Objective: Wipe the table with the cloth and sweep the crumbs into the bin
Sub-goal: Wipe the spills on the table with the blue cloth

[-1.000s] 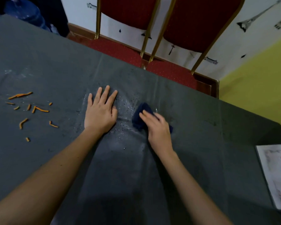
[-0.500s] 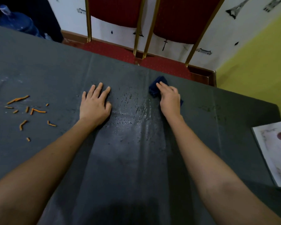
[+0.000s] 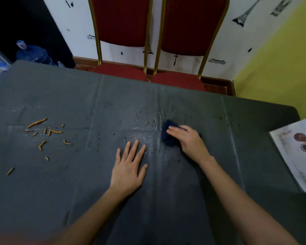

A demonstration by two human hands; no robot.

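under the right hand, pressed flat on the bunched cloth, water may smear leftward toward the crumbs.

Hands: two, the left hand and the right hand
Cloths: one dark blue cloth
Orange crumbs: about thirteen crumbs scattered on the left; the smallest bits are hard to count
Surfaces: one grey surface
Chairs: two red chairs with gold frames, side by side
Water bottles: one large blue water bottle
Printed sheets: one printed sheet at the right edge
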